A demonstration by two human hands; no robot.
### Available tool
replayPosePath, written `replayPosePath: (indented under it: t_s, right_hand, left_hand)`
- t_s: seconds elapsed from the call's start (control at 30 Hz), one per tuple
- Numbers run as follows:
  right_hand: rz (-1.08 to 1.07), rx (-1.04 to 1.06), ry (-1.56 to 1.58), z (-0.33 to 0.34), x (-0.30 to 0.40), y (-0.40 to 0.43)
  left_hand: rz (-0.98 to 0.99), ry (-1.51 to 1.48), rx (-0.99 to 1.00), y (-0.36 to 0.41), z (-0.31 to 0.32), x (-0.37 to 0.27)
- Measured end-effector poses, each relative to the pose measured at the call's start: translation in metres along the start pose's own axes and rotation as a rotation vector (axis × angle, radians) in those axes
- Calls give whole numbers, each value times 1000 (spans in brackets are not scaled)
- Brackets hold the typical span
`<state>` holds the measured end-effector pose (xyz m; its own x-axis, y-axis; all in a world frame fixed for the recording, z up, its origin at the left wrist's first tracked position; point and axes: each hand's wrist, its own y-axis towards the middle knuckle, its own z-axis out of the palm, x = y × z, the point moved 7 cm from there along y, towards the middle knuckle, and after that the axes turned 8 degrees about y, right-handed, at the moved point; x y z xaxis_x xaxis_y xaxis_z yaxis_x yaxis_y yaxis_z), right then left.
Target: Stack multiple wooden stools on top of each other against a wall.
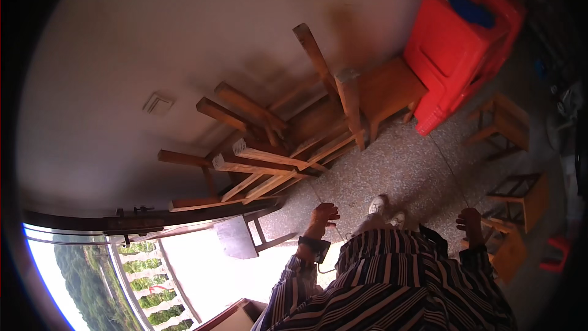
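Observation:
My left hand [324, 214] hangs low beside my body with its fingers loosely apart and nothing in it; a dark band is around that wrist. On the other side of my striped shirt, my right hand [469, 219] is also lowered, its fingers a little bent and holding nothing. Ahead of me, upturned wooden stools or benches [271, 161] lie stacked along the wall, legs pointing out. A brown wooden bench [390, 85] stands at the end of the stack, against a bright red plastic chair or stool stack [450, 50] with a blue patch.
Small wooden stools [510, 122] stand on the speckled floor [390, 156] at the right, with a red plastic item [556, 253] beyond. A grey-topped stool [236, 237] stands by the bright doorway at the lower left. Outside is a white balustrade [149, 271]. Dim clutter lines the far right.

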<state>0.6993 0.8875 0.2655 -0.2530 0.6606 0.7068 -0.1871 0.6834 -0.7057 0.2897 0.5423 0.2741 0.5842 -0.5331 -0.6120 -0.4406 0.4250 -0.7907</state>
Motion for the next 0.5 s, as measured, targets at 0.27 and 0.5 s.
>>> replayPosePath:
  t_s: [0.27, 0.5]
  right_hand:
    - [89, -104, 30, -19, -25, -11]
    - [-65, -88, 170, -22, -49, 3]
  left_hand:
    - [-48, 84, 79, 15, 12, -4]
    - [37, 136, 128, 18, 28, -20]
